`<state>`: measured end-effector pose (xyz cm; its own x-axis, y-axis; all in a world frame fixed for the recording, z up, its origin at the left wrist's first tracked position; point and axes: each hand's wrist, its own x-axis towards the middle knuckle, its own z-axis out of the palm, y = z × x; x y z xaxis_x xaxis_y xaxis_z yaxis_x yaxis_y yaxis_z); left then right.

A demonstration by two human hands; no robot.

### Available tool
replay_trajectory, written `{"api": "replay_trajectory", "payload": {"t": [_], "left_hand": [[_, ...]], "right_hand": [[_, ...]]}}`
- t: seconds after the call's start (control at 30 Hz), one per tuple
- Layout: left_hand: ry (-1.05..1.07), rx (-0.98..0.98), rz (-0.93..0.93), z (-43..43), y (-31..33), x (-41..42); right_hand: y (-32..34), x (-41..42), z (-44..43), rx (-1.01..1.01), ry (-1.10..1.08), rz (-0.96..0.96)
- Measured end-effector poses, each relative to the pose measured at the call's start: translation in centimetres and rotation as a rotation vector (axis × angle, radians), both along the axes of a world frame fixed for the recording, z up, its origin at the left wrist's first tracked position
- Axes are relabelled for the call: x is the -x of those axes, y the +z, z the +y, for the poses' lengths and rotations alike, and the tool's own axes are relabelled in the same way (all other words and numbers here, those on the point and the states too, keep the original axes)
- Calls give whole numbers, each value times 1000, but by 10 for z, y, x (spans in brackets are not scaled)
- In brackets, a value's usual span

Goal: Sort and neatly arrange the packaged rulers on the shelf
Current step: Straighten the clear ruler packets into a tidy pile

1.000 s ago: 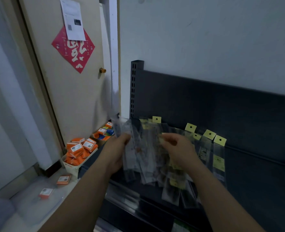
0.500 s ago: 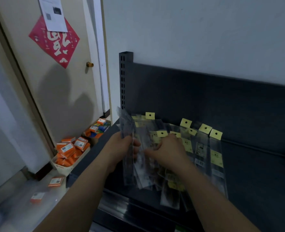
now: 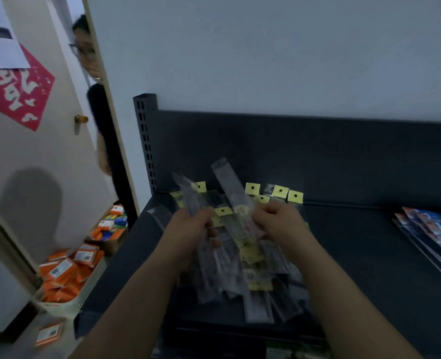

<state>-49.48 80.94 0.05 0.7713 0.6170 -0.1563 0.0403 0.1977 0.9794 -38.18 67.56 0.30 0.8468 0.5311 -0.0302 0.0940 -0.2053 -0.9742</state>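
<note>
A loose pile of packaged rulers (image 3: 255, 275) in clear sleeves with yellow hang tabs lies on the dark shelf (image 3: 356, 255). My left hand (image 3: 188, 229) grips a small bunch of the sleeves, which fan upward and to the left. My right hand (image 3: 281, 224) pinches one long ruler pack (image 3: 229, 187) that tilts up between the two hands. More yellow tabs (image 3: 280, 191) show behind my right hand against the shelf's back panel.
Blue packaged goods (image 3: 431, 229) lie on the shelf at the right. A slotted upright post (image 3: 145, 141) marks the shelf's left end. Orange boxes (image 3: 66, 270) fill a basket on the floor at left. A person (image 3: 103, 120) stands in the doorway beside the door (image 3: 33, 151).
The view has swung right and down. My right hand has lifted one ruler pack up out of the pile. A person has come into view at the doorway.
</note>
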Motion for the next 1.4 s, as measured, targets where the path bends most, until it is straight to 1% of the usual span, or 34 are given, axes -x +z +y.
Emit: {"api": "replay_trajectory", "payload": {"t": [0.07, 0.1, 0.23, 0.3, 0.37, 0.43, 0.57, 0.67, 0.77, 0.87, 0.97, 1.03, 1.13, 1.2, 1.33, 1.4], "left_hand": [[-42, -13, 13, -12, 4, -9], [-61, -22, 15, -20, 6, -15], [-149, -58, -16, -45, 11, -37], [-196, -77, -35, -57, 12, -46], [-189, -119, -7, -66, 11, -54], [-183, -130, 18, -74, 10, -61], [-161, -115, 85, -83, 9, -70], [-121, -32, 66, -88, 13, -70], [-79, 51, 15, -84, 14, -71], [-47, 26, -45, -75, 20, -65], [36, 9, -94, -55, 26, -47], [77, 12, -76, -37, 28, -29], [91, 142, -67, -7, 25, -5], [136, 187, -44, 11, 19, 7], [172, 239, 5, 35, 2, 21], [176, 251, 63, 41, -6, 25]], "right_hand": [[3, 0, -14, -85, 35, 93], [4, 0, -20, -92, 52, 89], [4, 1, -44, -98, 70, -2], [5, 0, -57, -89, 135, -58], [4, -1, -68, -60, 196, -101], [3, -6, -78, -37, 186, -106], [1, -18, -91, -49, 195, -8], [1, -25, -94, -50, 175, -31], [4, -26, -88, -19, 237, -54], [5, -24, -74, 31, 229, -121], [4, -21, -58, 57, 208, -186], [2, -16, -45, 100, 223, -223], [2, -3, -22, 186, 250, -271], [4, 8, -6, 280, 295, -347], [0, 27, 21, 619, 396, -588], [-8, 34, 30, 773, 409, -664]]}}
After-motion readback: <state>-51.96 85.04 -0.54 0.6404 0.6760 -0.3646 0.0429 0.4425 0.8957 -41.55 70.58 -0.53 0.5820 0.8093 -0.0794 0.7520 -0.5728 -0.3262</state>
